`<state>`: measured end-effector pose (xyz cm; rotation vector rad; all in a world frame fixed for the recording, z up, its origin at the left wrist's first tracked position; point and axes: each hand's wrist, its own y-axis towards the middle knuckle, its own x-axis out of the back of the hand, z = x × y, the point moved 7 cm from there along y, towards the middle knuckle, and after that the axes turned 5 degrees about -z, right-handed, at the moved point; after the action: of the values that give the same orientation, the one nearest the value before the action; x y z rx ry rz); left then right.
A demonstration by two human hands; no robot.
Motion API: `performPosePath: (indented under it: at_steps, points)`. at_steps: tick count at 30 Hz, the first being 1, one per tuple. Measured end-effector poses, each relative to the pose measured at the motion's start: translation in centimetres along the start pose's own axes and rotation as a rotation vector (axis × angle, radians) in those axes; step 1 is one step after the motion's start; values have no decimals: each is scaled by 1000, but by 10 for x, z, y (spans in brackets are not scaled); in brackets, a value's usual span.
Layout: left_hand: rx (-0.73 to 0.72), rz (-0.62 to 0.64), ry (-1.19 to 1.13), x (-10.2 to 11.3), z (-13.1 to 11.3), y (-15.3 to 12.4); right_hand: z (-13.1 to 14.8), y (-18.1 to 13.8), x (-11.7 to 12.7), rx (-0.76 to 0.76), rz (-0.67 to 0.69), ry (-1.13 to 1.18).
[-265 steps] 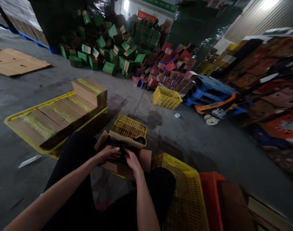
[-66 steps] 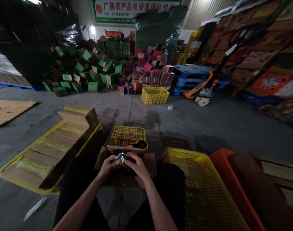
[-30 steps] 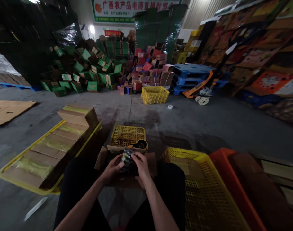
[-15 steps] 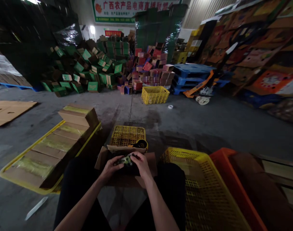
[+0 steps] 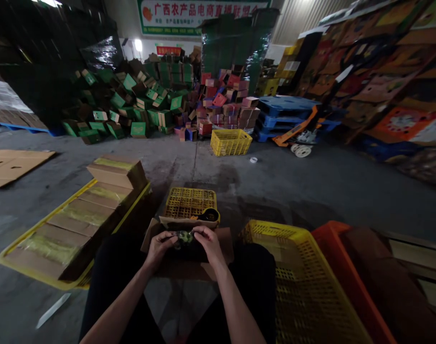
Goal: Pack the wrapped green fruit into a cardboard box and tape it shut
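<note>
Between my hands, above an open cardboard box (image 5: 223, 241), is a small dark-green item in shiny clear wrapping (image 5: 185, 237); its exact kind is too dim to make out. The fingers of my left hand (image 5: 159, 248) pinch its left end. On the opposite end, my right hand (image 5: 208, 243) grips with thumb and fingertips. The box sits between my knees with its flaps spread, and its inside is dark. Just behind it, a tape dispenser with a black roll (image 5: 209, 215) lies on an upturned yellow crate (image 5: 189, 198).
To my left, a yellow crate (image 5: 24, 272) holds several taped cardboard boxes (image 5: 74, 212). A yellow crate (image 5: 304, 231) and an orange bin (image 5: 332, 229) stand at my right. Farther off are another yellow crate (image 5: 231, 143), blue pallets (image 5: 288, 107) and an orange pallet jack (image 5: 299, 129).
My hands have drawn slightly apart and level, and the wrapped green item is now stretched between them. My left fingers have moved from under it to its left end.
</note>
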<state>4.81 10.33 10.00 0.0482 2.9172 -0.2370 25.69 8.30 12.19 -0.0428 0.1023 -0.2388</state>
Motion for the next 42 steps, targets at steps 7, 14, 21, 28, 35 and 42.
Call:
performPosePath:
  at_steps: [7,14,21,28,35,42]
  points:
    - [13,-116,-44,13,2,6,-8,4,20,-61,-173,125]
    - [40,-10,-18,6,-1,3,-2,-1,4,-57,10,-13]
    - [112,-44,-120,5,11,5,-15,-4,-4,-198,-64,334]
    - [167,-46,-198,1,18,8,-13,-3,-5,-154,-68,400]
    - [373,86,-345,-5,20,1,2,-3,-3,-69,-56,221]
    - [309,137,-249,-9,20,-2,4,-5,-15,-46,60,293]
